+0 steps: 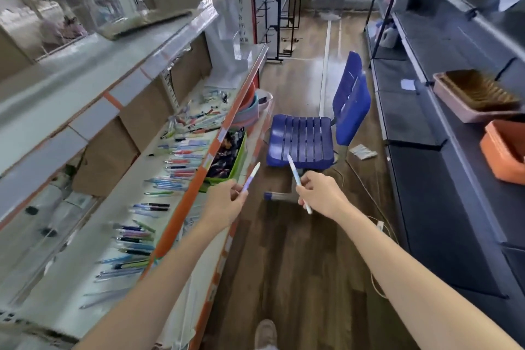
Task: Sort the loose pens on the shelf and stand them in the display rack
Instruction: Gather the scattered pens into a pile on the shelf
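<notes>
Left hand [227,202] fingers pinching purple-white pen [251,177]; right hand [321,193] pinching blue-white pen [298,182] mid-barrel. Probably light, stiff, smooth. Grip loose pens [176,162] on left shelf [196,179] mid-barrel.

both hands [227,202] hold pens [251,177] beside the shelf [181,216].

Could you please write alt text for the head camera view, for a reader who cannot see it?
A person's left hand and right hand each hold one pen, a purple pen and a blue pen, out over a wooden floor. Loose pens lie in rows on the shelf at left, and a blue chair stands ahead.
</notes>
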